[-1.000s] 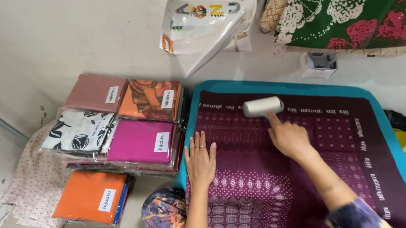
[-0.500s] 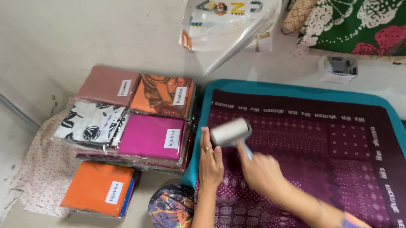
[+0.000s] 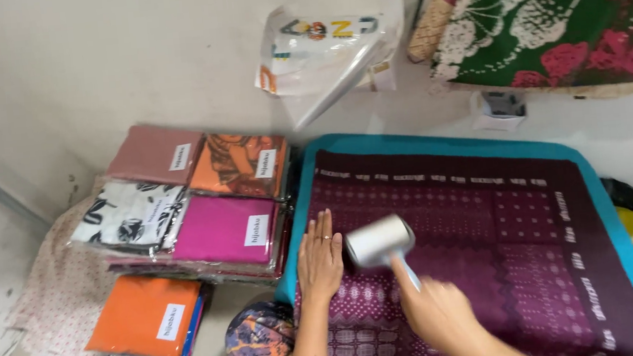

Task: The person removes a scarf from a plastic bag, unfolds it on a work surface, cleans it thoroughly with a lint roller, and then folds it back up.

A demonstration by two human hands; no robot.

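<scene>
Packed fabric stack (image 3: pixel 204 212) on the floor at left, left hand (image 3: pixel 320 259) open and flat on the maroon cloth (image 3: pixel 492 238), lint roller (image 3: pixel 379 241) just beside it, handle gripped in the right hand (image 3: pixel 438 313), roller head above the grip.

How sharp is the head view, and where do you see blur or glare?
In the head view, the right hand and the lint roller are motion-blurred; the left hand, flat on the purple cloth, is sharper; the clear plastic bag shows soft glare; lighting is even, with faint shadows.
</scene>
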